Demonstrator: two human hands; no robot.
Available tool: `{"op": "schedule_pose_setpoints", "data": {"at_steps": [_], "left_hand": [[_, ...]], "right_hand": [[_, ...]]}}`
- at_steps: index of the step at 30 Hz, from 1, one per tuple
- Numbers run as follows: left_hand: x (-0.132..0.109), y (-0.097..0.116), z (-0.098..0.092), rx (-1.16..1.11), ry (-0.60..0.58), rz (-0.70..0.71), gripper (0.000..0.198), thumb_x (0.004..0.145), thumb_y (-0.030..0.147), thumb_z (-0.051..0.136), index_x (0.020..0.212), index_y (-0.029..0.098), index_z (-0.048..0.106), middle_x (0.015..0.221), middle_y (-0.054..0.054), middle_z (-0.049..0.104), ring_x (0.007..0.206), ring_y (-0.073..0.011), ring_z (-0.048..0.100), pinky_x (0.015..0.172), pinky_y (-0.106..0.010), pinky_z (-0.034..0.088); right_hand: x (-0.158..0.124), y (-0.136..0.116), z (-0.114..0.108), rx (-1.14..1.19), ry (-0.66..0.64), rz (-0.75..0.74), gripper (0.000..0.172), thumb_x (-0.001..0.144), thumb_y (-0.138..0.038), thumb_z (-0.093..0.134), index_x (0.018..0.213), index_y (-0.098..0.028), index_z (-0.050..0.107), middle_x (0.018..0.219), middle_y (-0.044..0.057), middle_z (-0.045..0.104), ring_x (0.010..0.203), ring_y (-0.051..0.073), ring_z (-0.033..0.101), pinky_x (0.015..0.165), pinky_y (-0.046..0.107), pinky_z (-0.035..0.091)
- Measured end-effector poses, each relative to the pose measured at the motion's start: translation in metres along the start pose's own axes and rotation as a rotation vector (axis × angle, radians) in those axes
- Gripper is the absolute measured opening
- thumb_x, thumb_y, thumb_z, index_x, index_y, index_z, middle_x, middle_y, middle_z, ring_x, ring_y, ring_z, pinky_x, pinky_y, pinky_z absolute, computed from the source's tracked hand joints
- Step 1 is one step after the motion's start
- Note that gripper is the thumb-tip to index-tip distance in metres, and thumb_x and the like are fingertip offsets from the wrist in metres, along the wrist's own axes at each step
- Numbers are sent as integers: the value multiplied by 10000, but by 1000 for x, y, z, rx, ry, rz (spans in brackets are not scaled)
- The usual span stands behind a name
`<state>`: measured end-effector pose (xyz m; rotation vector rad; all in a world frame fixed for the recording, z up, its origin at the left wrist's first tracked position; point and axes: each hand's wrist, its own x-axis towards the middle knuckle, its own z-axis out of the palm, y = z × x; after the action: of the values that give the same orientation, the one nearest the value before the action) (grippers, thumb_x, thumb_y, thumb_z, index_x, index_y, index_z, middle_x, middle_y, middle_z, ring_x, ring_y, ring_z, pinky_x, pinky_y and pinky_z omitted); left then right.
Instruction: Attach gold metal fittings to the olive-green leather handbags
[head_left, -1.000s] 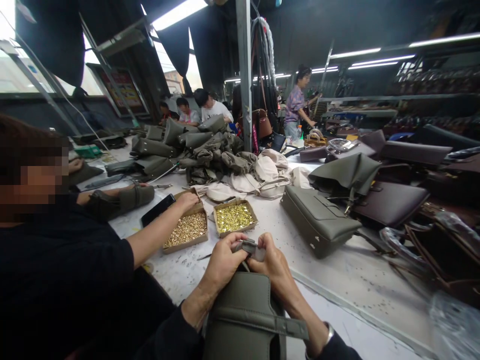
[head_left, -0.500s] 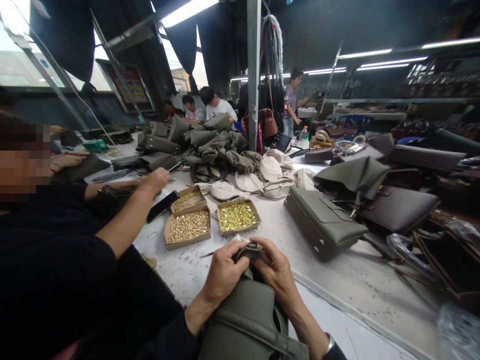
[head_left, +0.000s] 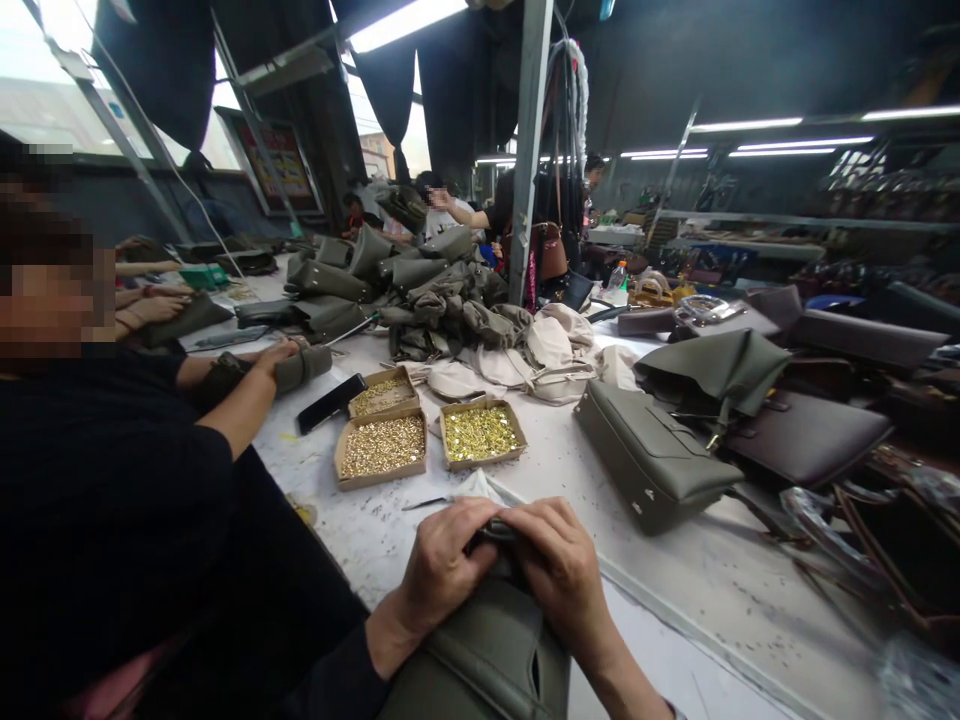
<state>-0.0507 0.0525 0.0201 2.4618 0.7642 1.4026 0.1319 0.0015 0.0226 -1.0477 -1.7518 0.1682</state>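
Note:
An olive-green leather handbag [head_left: 480,650] lies at the bottom centre, close to me. My left hand [head_left: 450,550] is closed on the bag's far edge, thumb bent against the near side. From the other side my right hand [head_left: 559,555] grips the same edge, its fingers curled over the top. Both hands almost meet there, and they hide most of the part between them. Just beyond are cardboard trays: one of bright gold metal pieces [head_left: 480,432], one of copper-gold studs [head_left: 382,445], and a smaller one [head_left: 381,392] behind. A thin pointed tool [head_left: 429,502] lies past my left hand.
On the left a co-worker [head_left: 247,390] handles an olive piece, with a black phone [head_left: 330,403] nearby. Olive bags [head_left: 360,270] and cream pouches [head_left: 551,340] are heaped beyond the trays. A finished-looking olive bag [head_left: 652,450] and dark bags stand right. A metal post [head_left: 531,150] rises behind.
My fingers have folded down over the bag's edge, covering the strip that showed between them. The co-worker's hand has drawn back to the left. In the background an olive bag is now lifted over the heap.

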Motion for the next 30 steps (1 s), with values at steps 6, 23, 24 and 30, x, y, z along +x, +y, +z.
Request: {"op": "schedule_pose_setpoints", "data": {"at_steps": [6, 23, 24, 30], "left_hand": [[-26, 1, -11, 43, -29, 157, 297, 917, 139, 602, 1206, 191, 561, 1074, -117, 765, 1027, -207, 743, 920, -302, 608], [-32, -2, -6, -92, -77, 233, 258, 936, 141, 579, 1191, 183, 576, 1035, -129, 752, 1211, -297, 677, 951, -423, 628], [-33, -2, -5, -106, -82, 229, 261, 938, 138, 574, 1195, 184, 577, 1050, -134, 753, 1230, -302, 665, 955, -429, 627], [-29, 1, -8, -120, -111, 202, 340, 933, 147, 597, 1271, 168, 567, 1112, -179, 762, 1159, -283, 707, 961, -413, 619]], "right_hand": [[-24, -12, 0, -136, 2, -222, 391, 1006, -95, 531, 1364, -225, 619, 1063, 74, 783, 912, 212, 686, 788, 351, 576], [-38, -6, -3, -137, -103, -258, 387, 1005, -90, 542, 1372, -184, 624, 1014, 80, 791, 893, 217, 697, 773, 358, 571], [-40, -5, -2, -139, -101, -251, 387, 1001, -92, 547, 1368, -186, 627, 1009, 84, 790, 894, 220, 697, 773, 362, 574], [-43, 0, 3, -116, -18, -230, 491, 947, -70, 581, 1413, -223, 592, 992, 94, 782, 848, 233, 703, 715, 368, 583]]}}
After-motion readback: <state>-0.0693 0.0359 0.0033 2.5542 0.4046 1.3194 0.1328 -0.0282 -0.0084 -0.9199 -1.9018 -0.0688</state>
